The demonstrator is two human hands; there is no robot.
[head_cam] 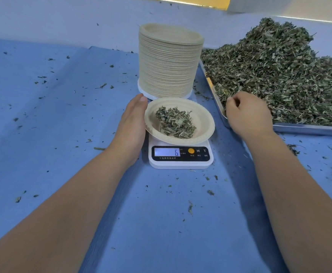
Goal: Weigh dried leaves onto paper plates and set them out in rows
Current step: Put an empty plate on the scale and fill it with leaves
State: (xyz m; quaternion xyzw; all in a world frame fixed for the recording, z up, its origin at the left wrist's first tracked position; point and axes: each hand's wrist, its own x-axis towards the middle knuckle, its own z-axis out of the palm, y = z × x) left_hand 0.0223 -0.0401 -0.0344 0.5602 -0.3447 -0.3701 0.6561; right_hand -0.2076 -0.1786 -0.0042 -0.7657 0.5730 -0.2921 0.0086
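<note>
A paper plate (201, 117) holding a small heap of dried leaves (176, 123) sits on a white digital scale (181, 163) whose display reads 6. My left hand (131, 125) lies flat against the plate's left rim, thumb up by the far edge and fingertips hidden beneath the plate. A tall stack of paper plates (169, 62) stands just behind the scale. My right hand (248, 115) hovers over the near left corner of a metal tray (309, 129) piled with dried leaves (279, 75). Its fingers are curled, and no leaves show in them.
A blue cloth (62, 115) covers the table and is strewn with leaf crumbs. The stack of plates stands on a white round base (141, 89). A pale wall runs along the back.
</note>
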